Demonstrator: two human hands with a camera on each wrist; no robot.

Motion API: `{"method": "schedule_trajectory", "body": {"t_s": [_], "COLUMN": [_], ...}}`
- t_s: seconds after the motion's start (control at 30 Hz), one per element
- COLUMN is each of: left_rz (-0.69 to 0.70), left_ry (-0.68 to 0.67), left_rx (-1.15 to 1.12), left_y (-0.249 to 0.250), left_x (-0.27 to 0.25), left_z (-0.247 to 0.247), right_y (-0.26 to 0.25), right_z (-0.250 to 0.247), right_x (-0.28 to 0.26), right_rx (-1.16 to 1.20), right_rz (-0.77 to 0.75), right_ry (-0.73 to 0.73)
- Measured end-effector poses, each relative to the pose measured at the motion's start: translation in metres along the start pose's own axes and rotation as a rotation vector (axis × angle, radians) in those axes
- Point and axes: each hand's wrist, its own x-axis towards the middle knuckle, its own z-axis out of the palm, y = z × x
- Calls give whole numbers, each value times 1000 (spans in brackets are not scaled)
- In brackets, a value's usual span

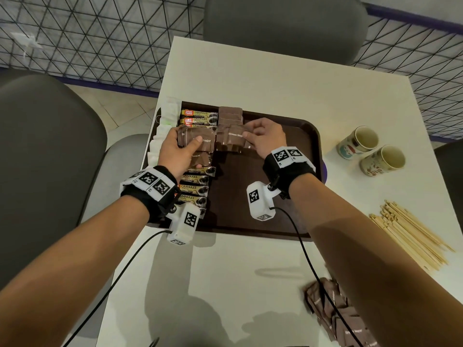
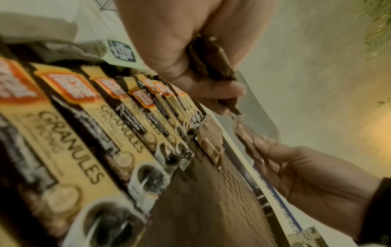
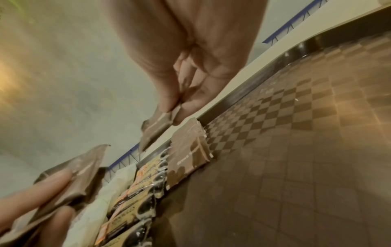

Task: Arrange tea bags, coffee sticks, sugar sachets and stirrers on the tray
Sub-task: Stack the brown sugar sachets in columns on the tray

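Sugar step in hand. One sugar sachet (image 1: 234, 136) is pinched in your right hand (image 1: 265, 140), above the sachet row (image 1: 229, 116). Your left hand (image 1: 179, 151) grips a sachet bundle (image 1: 198, 141) over the coffee sticks (image 1: 195, 186). Next, I judge: lay it flush against the row on the tray (image 1: 288, 229). Stirrers (image 1: 411, 234) wait rightward.

White table (image 1: 275, 78), grey chairs (image 1: 283, 23) around (padded), black wire-mesh railing (image 1: 100, 46), pale tiled floor (image 1: 120, 106)
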Motion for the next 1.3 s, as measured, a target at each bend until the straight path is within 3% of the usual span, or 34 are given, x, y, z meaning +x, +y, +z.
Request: {"method": "schedule_trajectory", "body": {"t_s": [0.13, 0.3, 0.43, 0.87, 1.3], "left_rz": [2, -1, 0, -17, -28], "left_ry": [11, 21, 2, 3, -7], "left_rx": [-5, -7, -5, 14, 17], "left_y": [1, 0, -4, -6, -5], "left_x": [3, 5, 4, 9, 8], "left_z": [-3, -4, -3, -3, -2], "right_y": [11, 18, 22, 25, 21], "right_z": [-1, 15, 23, 27, 25], "right_x": [3, -1, 2, 7, 6], "right_rx": [-69, -144, -208, -51, -64], "right_rz": [47, 52, 43, 221, 218], "right_ry": [58, -77, -72, -63, -60]}}
